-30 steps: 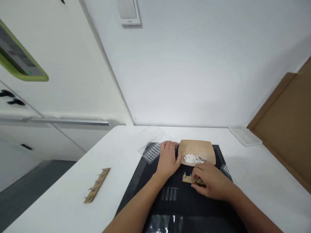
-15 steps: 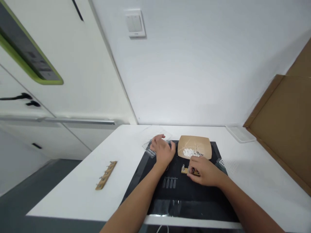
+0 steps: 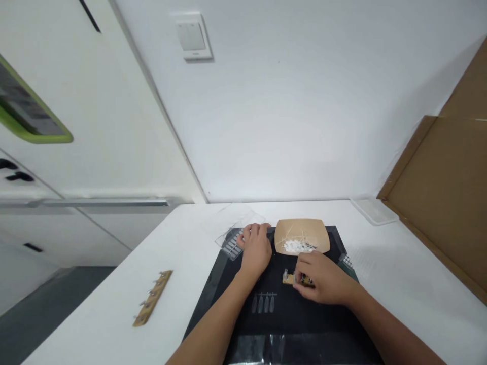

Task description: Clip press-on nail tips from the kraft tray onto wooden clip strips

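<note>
My left hand [image 3: 255, 248] lies over the right corner of a clear plastic case [image 3: 233, 247] that holds rows of clear nail tips. Its fingers are stretched forward and slightly bent, with nothing visible in them; the fingertips are partly hidden. My right hand [image 3: 317, 278] is closed on a short wooden strip [image 3: 289, 279] with small upright clips, covering much of it. Just in front of my left wrist, several clear nail-shaped pieces on a bar [image 3: 263, 303] lie on the black mat [image 3: 289, 324].
A tan tray [image 3: 301, 229] with white bits and thin sticks stands beyond my right hand. A second wooden strip with clips [image 3: 152, 298] lies at left on the white table [image 3: 182, 253]. Cardboard [image 3: 437, 187] and a shallow clear lid [image 3: 375, 211] are at right.
My left hand has come down onto the clear case from a raised, spread pose. My right hand keeps its hold on the wooden strip. The view has shifted slightly right.
</note>
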A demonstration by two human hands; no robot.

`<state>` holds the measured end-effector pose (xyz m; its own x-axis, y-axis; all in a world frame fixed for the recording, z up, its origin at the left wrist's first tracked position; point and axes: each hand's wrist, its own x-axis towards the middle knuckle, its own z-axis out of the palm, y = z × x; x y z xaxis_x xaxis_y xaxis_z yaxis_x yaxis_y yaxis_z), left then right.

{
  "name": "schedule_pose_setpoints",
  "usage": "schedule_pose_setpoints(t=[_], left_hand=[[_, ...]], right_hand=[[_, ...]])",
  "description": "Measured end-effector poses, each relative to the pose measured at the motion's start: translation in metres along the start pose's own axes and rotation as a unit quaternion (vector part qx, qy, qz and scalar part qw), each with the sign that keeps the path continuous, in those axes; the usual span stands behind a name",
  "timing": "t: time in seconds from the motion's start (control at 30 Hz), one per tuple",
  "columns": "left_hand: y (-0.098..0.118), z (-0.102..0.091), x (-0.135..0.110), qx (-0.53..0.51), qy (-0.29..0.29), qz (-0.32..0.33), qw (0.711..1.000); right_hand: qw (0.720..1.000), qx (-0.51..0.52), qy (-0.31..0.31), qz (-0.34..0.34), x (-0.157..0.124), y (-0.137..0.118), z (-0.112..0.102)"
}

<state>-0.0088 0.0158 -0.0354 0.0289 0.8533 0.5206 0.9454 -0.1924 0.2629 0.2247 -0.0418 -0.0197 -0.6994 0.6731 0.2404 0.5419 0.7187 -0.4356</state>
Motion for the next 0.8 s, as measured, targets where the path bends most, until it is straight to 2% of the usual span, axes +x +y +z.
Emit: schedule_pose_setpoints(t=[0.17,0.3,0.43,0.6,0.8], left_hand=[[-0.003,-0.004,0.001,0.031,0.005,-0.007,0.999],[-0.004,-0.001,0.004,0.001,0.005,0.002,1.000],[-0.001,0.000,0.002,-0.038,-0.020,0.038,0.998],[0.006,-0.001,-0.005,-0.037,-0.052,0.117,0.991],[0.008,0.005,-0.009,-0.043,-0.087,0.114,0.989]], right_hand=[[1.000,-0.014,-0.014,0.004,0.000,-0.009,-0.007],[1.000,-0.024,-0.005,0.008,0.001,-0.013,-0.013],[0.997,-0.046,0.051,0.029,0.002,-0.007,-0.018],[0.982,-0.090,0.143,0.082,0.001,0.010,-0.022],[0.968,-0.131,0.170,0.128,-0.002,0.031,-0.016]])
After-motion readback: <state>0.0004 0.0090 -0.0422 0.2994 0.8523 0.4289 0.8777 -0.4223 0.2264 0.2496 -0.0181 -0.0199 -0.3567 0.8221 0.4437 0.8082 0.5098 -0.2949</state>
